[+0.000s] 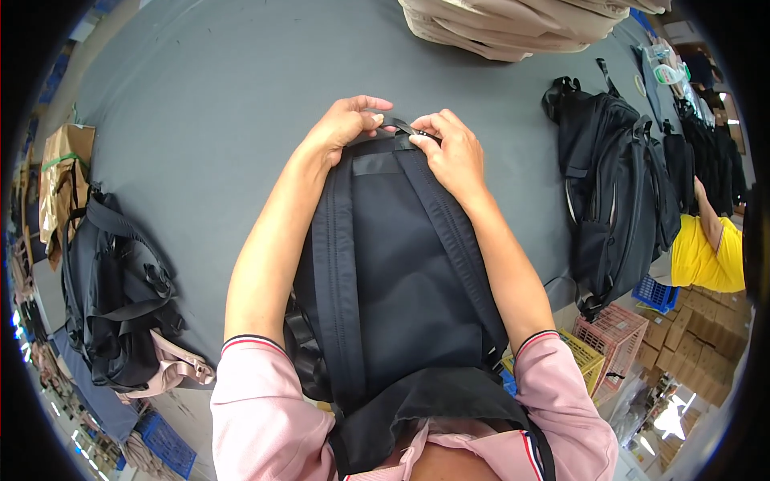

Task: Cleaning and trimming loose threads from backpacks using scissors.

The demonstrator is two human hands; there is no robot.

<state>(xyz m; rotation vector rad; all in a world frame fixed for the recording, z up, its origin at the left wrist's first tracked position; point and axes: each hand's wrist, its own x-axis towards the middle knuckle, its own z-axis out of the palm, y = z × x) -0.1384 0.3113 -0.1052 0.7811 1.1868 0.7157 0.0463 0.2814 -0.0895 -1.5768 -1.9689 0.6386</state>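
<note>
A black backpack lies on the grey table before me, its padded shoulder straps facing up and its top pointing away from me. At that top, a short black webbing handle arches between my hands. My left hand pinches the handle's left part between thumb and finger, with one finger stretched out above. On the other side, my right hand is closed on its right end, thumb against fingers, near the backpack's top seam. My fingers partly hide the handle's ends.
Black backpacks stand on the right and the left of the table. Beige fabric bags are heaped at the far edge. Beyond the right edge are a pink crate, cartons and a person in yellow.
</note>
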